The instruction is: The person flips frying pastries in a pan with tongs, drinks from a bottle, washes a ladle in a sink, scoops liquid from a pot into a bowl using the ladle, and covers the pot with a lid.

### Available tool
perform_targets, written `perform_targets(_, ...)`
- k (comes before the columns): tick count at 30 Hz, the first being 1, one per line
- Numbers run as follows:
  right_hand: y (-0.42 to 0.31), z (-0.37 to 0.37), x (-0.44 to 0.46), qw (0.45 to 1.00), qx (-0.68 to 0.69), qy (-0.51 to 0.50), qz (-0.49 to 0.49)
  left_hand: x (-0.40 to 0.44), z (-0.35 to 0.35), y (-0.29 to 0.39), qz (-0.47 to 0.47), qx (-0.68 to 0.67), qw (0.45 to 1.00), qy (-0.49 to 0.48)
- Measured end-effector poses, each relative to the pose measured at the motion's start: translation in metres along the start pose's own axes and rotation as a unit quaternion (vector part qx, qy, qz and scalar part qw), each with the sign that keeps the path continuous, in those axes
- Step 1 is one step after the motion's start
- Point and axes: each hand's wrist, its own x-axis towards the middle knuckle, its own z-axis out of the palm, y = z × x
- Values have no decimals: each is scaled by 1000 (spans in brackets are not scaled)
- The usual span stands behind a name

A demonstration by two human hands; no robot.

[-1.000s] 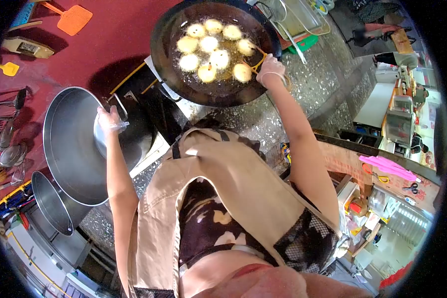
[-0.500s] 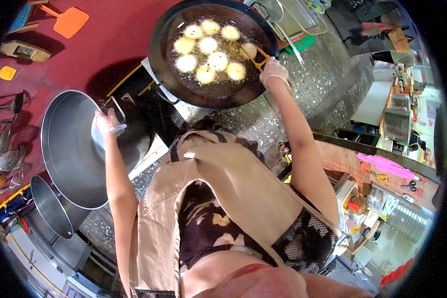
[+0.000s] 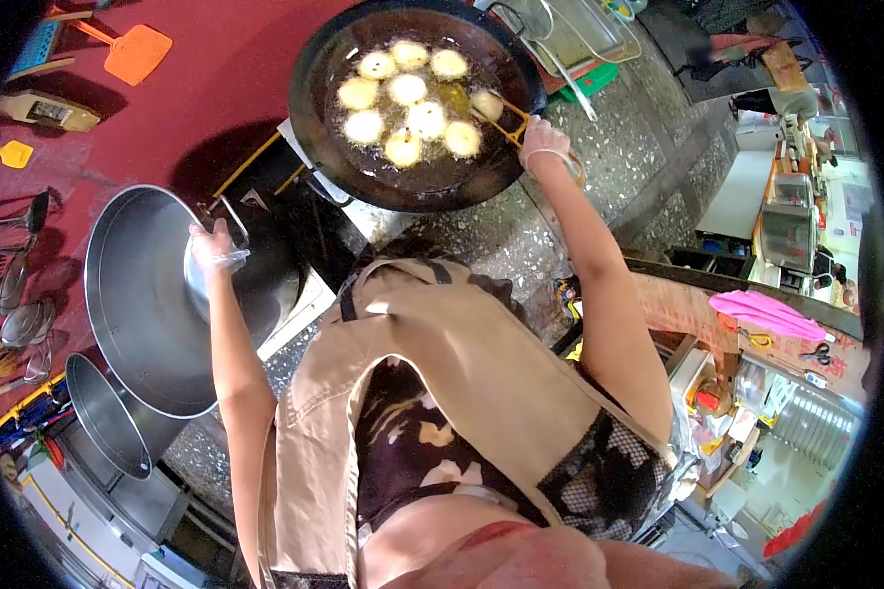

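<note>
A large dark wok (image 3: 314, 137) holds hot, bubbling oil. Several pale round dough pieces (image 3: 408, 90) float in it. My right hand (image 3: 545, 145), in a clear glove, is closed around golden tongs (image 3: 510, 125) at the wok's right side. The tongs' arms reach a dough ball (image 3: 487, 105) near the right edge of the oil; whether they clamp it I cannot tell. At the left, my gloved left hand (image 3: 212, 245) is closed on the rim of a big, deep metal pot (image 3: 133, 294), beside its wire handle. The fingertips there are partly hidden.
Ladles and strainers (image 3: 25, 319) lie on the red surface at far left, with an orange scoop (image 3: 138, 55) farther up. A smaller metal pot (image 3: 108, 417) stands below the big one. A metal tray (image 3: 584, 34) sits right of the wok. A pink cloth (image 3: 771, 314) hangs at right.
The view has shifted slightly. The tongs have moved a little outward, and the dough ball at their tips sits slightly lower in view. My left hand stays on the pot.
</note>
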Motion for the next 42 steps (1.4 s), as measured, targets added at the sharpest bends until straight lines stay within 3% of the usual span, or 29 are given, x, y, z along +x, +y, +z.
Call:
perform_targets(14,0,5,0,1000,-1,14,-10,-2,-3,1,-5,22,1000,-1)
perform_targets(20,21,-26,-14,989,-107,71,-70,-14,-16,21,-6,11,1000,-8)
perform_targets(29,3,-10,-30,999,9,-23,24,-3,-6,7,-19,21,1000,-4)
perform_targets(31,4,-14,-35,999,13,-26,19,-1,-3,4,16,-2,1000,11)
perform_targets(42,5,-8,-41,999,11,-46,-2,-5,-7,6,12,13,1000,3)
